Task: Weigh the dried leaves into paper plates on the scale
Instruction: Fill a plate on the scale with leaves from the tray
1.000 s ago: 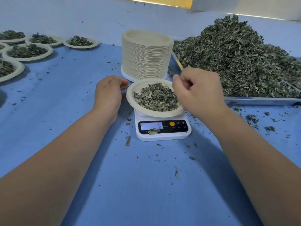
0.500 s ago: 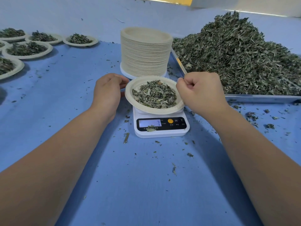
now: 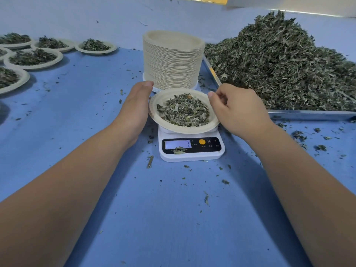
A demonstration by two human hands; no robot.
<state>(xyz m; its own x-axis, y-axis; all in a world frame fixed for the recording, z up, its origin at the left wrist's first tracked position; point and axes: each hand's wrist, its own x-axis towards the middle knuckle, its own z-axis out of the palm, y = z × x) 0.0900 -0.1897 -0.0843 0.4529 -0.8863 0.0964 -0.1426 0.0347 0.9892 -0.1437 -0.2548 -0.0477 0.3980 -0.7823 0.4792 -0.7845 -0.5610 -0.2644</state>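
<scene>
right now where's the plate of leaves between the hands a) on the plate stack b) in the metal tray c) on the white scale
c: the paper plate sits on the white scale, left hand and right hand at its rim.

Plate stack (image 3: 173,60) behind scale (image 3: 192,151), tray (image 3: 308,115) seemingly alongside; nearer cloth (image 3: 173,218) free.

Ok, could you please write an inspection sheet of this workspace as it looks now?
Surface: blue table.
Job's things: paper plate of dried leaves on the white scale, display seems to read 7; stack of empty plates behind; leaf pile on a metal tray, right.
Clutter: leaf crumbs around the scale.
Hands: left hand flat against the plate's left rim; right hand at its right rim, fingers curled, grip unclear.
Cables: nothing seen.
Surroundings: filled plates far left; pale blue surface behind.
</scene>
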